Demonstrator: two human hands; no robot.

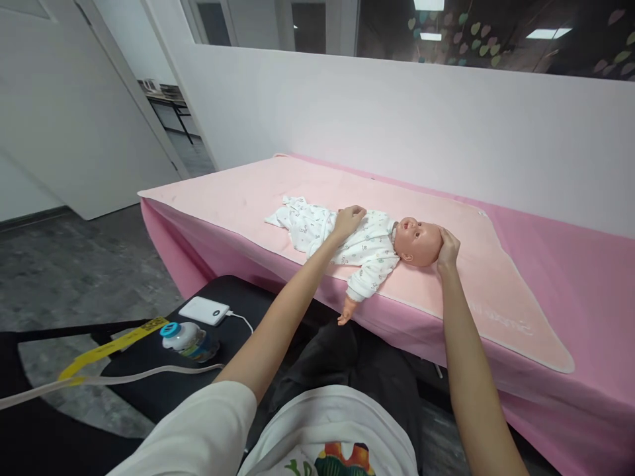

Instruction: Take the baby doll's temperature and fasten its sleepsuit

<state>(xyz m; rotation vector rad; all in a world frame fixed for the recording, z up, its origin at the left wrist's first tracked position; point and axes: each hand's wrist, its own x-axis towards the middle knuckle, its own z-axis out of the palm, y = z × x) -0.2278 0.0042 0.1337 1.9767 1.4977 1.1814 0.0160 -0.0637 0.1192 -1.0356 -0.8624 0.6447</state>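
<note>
A baby doll (420, 242) lies on its back on a pale pink mat (218, 196), its head to the right. It wears a white printed top (364, 248) and matching white trousers (310, 223). My left hand (350, 221) is on the doll's waist with its fingers curled; the fingertips are partly hidden. My right hand (449, 248) cups the crown of the doll's head, fingers wrapped round it. The doll's near arm (348, 307) hangs over the front edge of the table.
Pink cloth (585, 284) covers the table, which stands against a white wall (317, 106). On a black chair (233, 291) at my left are a white power bank (204, 311) with a cable and a blue-capped bottle (188, 340). Yellow tape (114, 345) crosses the chair's side.
</note>
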